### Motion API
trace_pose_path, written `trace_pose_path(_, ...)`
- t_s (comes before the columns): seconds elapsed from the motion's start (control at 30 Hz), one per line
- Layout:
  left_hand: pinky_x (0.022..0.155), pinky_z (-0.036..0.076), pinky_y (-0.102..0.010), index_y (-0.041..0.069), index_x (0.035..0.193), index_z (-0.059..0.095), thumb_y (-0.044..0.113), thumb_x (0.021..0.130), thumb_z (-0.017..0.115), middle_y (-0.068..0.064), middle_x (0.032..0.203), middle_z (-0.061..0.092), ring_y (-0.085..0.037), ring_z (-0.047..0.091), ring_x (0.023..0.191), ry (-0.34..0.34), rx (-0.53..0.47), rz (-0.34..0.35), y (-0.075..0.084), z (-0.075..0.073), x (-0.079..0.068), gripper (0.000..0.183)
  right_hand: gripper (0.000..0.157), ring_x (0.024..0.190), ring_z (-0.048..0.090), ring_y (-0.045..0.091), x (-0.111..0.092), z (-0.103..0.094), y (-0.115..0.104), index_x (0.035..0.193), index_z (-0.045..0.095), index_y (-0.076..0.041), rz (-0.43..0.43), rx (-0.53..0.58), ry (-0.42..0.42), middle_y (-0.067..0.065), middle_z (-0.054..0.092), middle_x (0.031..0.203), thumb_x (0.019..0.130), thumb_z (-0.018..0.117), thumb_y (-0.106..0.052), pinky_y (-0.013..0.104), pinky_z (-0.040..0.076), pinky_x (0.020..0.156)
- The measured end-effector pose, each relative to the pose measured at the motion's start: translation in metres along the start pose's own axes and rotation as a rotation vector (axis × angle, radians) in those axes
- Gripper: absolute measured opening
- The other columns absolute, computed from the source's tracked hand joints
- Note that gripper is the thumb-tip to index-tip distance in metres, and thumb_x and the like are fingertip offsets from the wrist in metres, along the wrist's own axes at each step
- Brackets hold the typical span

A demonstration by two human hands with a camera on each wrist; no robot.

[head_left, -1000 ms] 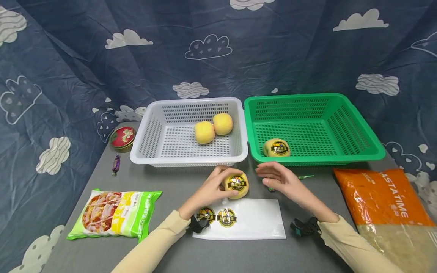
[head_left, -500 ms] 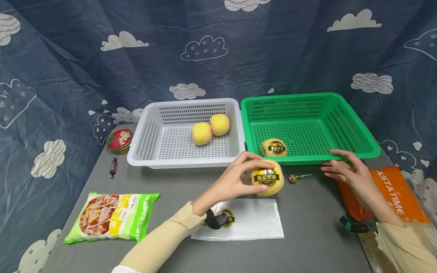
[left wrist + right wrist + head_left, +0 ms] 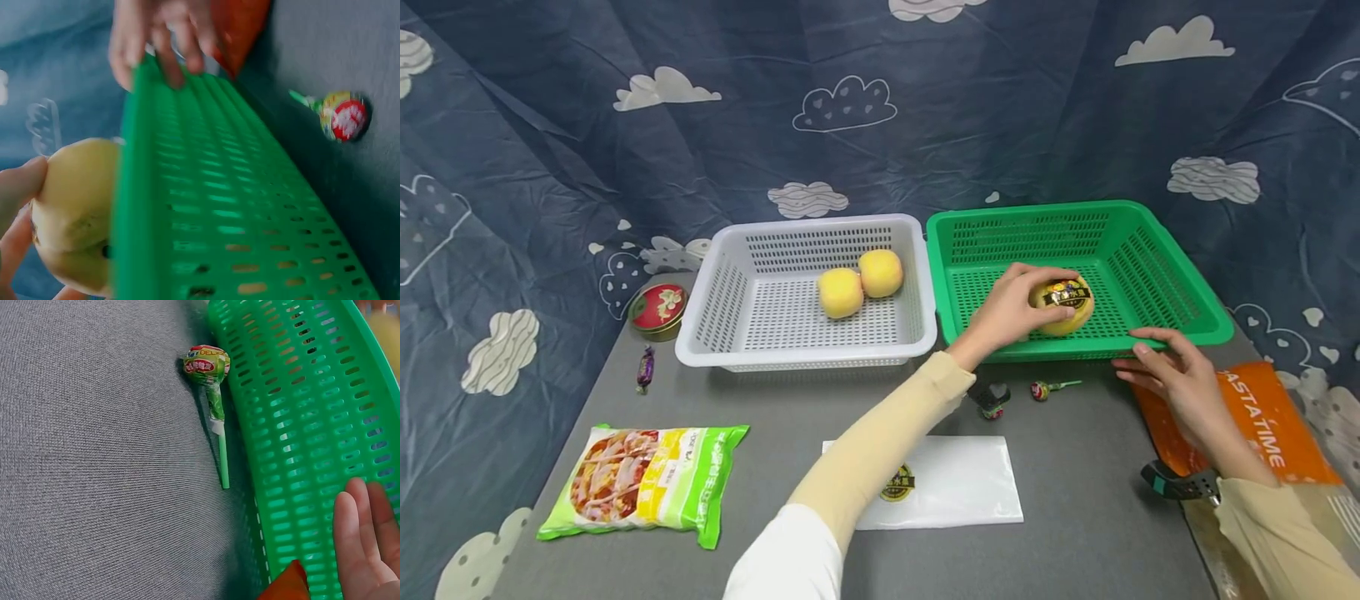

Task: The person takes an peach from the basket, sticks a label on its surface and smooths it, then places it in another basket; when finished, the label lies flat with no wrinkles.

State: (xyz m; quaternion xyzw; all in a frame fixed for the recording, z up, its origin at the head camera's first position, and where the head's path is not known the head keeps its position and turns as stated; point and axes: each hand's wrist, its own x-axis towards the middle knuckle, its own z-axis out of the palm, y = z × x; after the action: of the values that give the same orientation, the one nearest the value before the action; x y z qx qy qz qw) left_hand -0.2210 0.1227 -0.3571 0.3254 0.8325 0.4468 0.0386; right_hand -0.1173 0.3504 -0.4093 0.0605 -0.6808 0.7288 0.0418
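Observation:
My left hand (image 3: 1009,312) grips a yellow apple (image 3: 1069,315) with a black-and-gold round sticker, inside the green basket's outline near its front side. In the left wrist view, the apple (image 3: 78,209) sits between thumb and fingers beyond the basket's rim. My right hand (image 3: 1180,379) rests at the front right of the green basket (image 3: 1045,213), fingers extended against its rim and outer wall; the right wrist view shows the fingers (image 3: 350,528) fairly straight. Another stickered apple, seen earlier in this basket, is hidden by my left hand. Two plain yellow apples (image 3: 841,293) lie in the white basket (image 3: 805,358).
A white sheet (image 3: 962,483) with a round sticker lies in front, partly under my left sleeve. Lollipops (image 3: 1040,391) lie before the green basket. Pasta bag (image 3: 1262,417) at right; green-and-white food bag (image 3: 647,479), purple candy (image 3: 645,369) and red-lidded tin (image 3: 658,310) at left.
My left hand has lifted the stickered apple from beside the sheet and carried it right and forward to the green basket. My right hand has moved right to the basket's front rim.

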Motion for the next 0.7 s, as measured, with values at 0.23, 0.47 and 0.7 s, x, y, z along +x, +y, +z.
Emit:
trace_pose_path(0.23, 0.069, 0.037, -0.018, 0.034, 0.124, 0.054, 0.039, 0.080, 0.066, 0.011, 0.106, 0.052, -0.001, 0.041, 0.097, -0.125, 0.203, -0.091, -0.007, 0.023, 0.024, 0.046, 0.029, 0.084, 0.064, 0.016, 0.000, 0.000, 0.002, 0.122, 0.045, -0.001, -0.013, -0.008, -0.008, 0.012, 0.064, 0.091, 0.093, 0.044, -0.003, 0.027, 0.051, 0.071)
trace_pose_path(0.47, 0.076, 0.039, -0.024, 0.041, 0.125, 0.050, 0.044, 0.081, 0.063, 0.014, 0.112, 0.052, -0.004, 0.044, 0.100, -0.259, 0.426, -0.174, -0.007, 0.034, 0.028, 0.046, 0.029, 0.085, 0.064, 0.017, 0.000, 0.000, 0.003, 0.122, 0.044, 0.000, -0.033, -0.001, -0.016, 0.012, 0.065, 0.090, 0.093, 0.043, -0.001, 0.027, 0.051, 0.071)
trace_pose_path(0.7, 0.084, 0.038, -0.026, 0.036, 0.128, 0.049, 0.037, 0.087, 0.057, 0.014, 0.121, 0.053, -0.006, 0.053, 0.090, -0.285, 0.408, -0.160, -0.007, 0.022, 0.024, 0.041, 0.029, 0.084, 0.064, 0.017, -0.001, 0.000, 0.005, 0.123, 0.044, 0.000, -0.041, 0.014, -0.014, 0.011, 0.065, 0.089, 0.093, 0.042, 0.001, 0.027, 0.051, 0.070)
